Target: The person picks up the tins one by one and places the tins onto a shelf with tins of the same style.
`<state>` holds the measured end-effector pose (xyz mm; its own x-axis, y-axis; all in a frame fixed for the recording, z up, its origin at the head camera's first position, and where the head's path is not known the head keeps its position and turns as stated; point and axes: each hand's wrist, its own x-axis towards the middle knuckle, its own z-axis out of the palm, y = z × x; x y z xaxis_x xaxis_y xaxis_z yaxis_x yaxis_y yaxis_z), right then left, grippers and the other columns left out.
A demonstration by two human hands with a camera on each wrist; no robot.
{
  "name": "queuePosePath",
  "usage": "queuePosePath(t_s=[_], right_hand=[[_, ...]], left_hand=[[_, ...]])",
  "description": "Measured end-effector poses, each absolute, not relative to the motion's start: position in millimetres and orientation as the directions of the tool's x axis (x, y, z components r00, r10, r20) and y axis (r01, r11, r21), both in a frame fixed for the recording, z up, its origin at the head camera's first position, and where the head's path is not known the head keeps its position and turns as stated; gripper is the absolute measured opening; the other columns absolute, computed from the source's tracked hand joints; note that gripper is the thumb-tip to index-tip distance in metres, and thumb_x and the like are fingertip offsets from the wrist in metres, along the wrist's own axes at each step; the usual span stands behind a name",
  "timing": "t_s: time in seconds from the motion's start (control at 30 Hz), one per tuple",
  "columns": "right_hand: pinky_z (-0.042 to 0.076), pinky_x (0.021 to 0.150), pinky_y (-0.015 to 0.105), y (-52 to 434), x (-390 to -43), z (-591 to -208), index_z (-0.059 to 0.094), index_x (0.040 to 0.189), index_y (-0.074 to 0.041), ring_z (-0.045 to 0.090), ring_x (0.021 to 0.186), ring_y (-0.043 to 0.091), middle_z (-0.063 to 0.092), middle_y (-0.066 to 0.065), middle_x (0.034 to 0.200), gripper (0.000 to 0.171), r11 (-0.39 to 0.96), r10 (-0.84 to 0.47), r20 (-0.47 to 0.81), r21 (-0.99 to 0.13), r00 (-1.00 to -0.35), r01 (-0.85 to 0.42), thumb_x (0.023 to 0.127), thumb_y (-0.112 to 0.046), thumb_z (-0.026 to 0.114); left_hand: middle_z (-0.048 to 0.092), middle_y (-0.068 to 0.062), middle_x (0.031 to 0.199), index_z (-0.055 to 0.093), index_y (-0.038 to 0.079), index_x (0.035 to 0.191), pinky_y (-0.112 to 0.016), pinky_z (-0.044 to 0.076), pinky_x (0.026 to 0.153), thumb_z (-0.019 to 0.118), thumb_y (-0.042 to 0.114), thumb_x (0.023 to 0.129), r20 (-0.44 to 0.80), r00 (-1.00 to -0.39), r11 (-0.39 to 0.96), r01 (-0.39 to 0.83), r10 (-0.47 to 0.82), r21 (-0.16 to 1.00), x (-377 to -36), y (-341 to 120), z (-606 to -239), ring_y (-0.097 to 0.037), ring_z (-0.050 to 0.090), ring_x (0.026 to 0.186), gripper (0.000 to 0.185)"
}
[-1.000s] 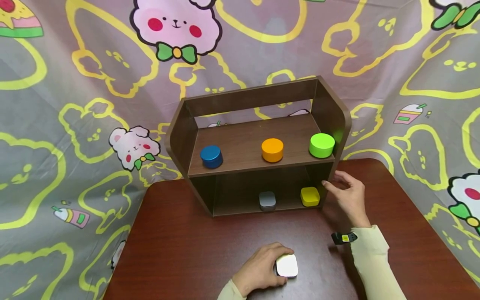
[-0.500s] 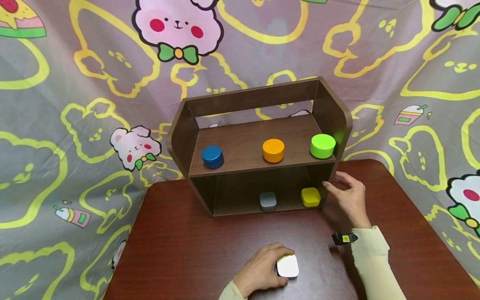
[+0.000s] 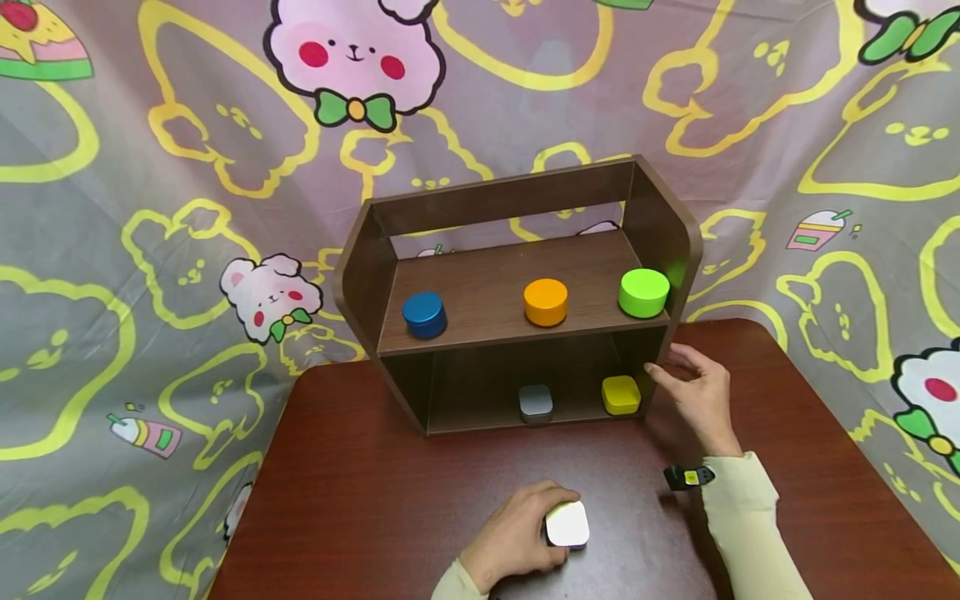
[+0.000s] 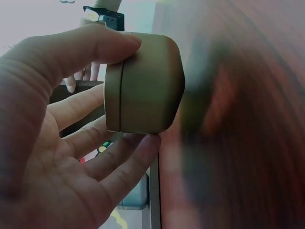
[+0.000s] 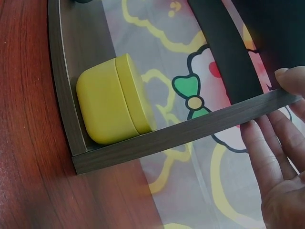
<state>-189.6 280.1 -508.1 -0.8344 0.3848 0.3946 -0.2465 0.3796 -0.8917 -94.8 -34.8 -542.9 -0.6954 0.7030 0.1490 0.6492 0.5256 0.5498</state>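
The left hand (image 3: pixel 517 537) grips a small white tin (image 3: pixel 567 524) with rounded corners: in the left wrist view the thumb (image 4: pixel 90 45) lies on one side of the tin (image 4: pixel 145 86) and the other fingers (image 4: pixel 116 155) curl under the opposite side, so the tin is held between them. In the head view this tin is at the near part of the dark red table (image 3: pixel 360 500), in front of the shelf; whether it touches the tabletop or is a little lifted, the pictures do not show clearly. The right hand (image 3: pixel 697 392) holds nothing; its fingers are almost straight and rest against the right side wall of the brown wooden shelf (image 3: pixel 517 300), and in the right wrist view the fingertips (image 5: pixel 286 78) touch the edge of this wall. Just inside the wall, in the lower compartment, stands a yellow tin (image 5: pixel 114 105), and a grey tin (image 3: pixel 536 402) stands near it to the left. On the upper board there are three round tins well apart: a blue tin (image 3: pixel 424 314) at the left, an orange tin (image 3: pixel 545 301) in the middle and a green tin (image 3: pixel 643 292) at the right end. Behind the shelf hangs a cloth (image 3: pixel 187 167) with cartoon bears.
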Motion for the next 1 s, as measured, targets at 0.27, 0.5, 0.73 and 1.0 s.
queuePosePath(t_s=[0.27,0.5,0.73,1.0], right_hand=[[0.05,0.066,0.007,282,-191,-509,0.075,0.114,0.004,0.065,0.083,-0.014,0.064,-0.038,0.086,0.036,0.397,0.383,0.392,-0.887,-0.837,-0.234,0.081,-0.001,0.085],[0.051,0.066,0.007,281,-189,-507,0.076,0.114,0.003,0.066,0.082,-0.013,0.066,-0.035,0.087,0.036,0.375,0.374,0.392,-0.893,-0.841,-0.25,0.08,-0.001,0.086],[0.051,0.068,0.008,282,-189,-508,0.076,0.113,0.002,0.065,0.084,-0.014,0.067,-0.036,0.088,0.035,0.386,0.365,0.402,-0.886,-0.84,-0.257,0.08,0.0,0.086],[0.052,0.068,0.009,282,-190,-508,0.076,0.113,0.002,0.066,0.084,-0.012,0.067,-0.035,0.088,0.035,0.389,0.363,0.409,-0.883,-0.837,-0.263,0.08,-0.001,0.086]], left_hand=[[0.074,0.007,0.116,0.069,0.014,0.13,-0.016,0.051,0.088,0.09,0.017,0.069,0.174,-0.696,0.52,0.657,0.696,0.546,-101,-41,-534,0.0,0.065,0.101,0.065],[0.073,0.007,0.115,0.07,0.014,0.129,-0.019,0.051,0.088,0.09,0.015,0.069,0.179,-0.719,0.543,0.642,0.672,0.541,-108,-50,-525,0.0,0.064,0.099,0.063],[0.072,0.009,0.114,0.07,0.017,0.128,-0.021,0.051,0.088,0.09,0.017,0.07,0.174,-0.748,0.58,0.619,0.64,0.53,-112,-57,-517,-0.002,0.064,0.099,0.061],[0.071,0.008,0.118,0.068,0.018,0.133,-0.026,0.053,0.09,0.091,0.017,0.073,0.161,-0.793,0.608,0.563,0.587,0.559,-121,-73,-506,-0.005,0.065,0.102,0.064]])
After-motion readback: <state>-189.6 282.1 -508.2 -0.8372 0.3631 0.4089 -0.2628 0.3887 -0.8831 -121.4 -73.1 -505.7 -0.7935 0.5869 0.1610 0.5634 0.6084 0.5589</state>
